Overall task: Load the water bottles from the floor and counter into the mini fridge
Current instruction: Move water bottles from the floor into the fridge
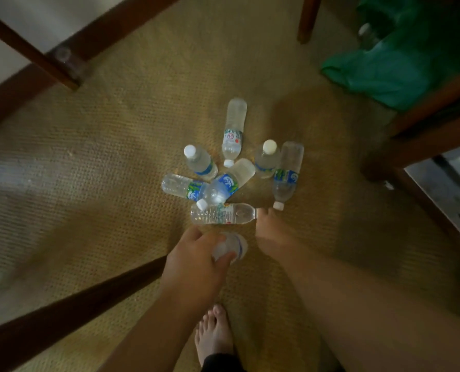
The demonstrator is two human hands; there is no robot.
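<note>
Several clear plastic water bottles (223, 183) lie and stand in a cluster on the woven carpet. My left hand (194, 261) is shut on one water bottle (231, 248), held just above the floor near the cluster. My right hand (270, 232) reaches down at the cap end of a bottle lying on its side (223, 214); its fingers are seen from behind and their grip is hidden. Two bottles stand upright (200, 161), the others lie flat. The mini fridge is out of view.
Dark wooden furniture legs and rails (70, 312) cross the lower left and upper left. A green bag (400, 65) with another bottle (367, 36) sits at the upper right beside a wooden frame (422, 140). My bare foot (214, 334) stands below the hands.
</note>
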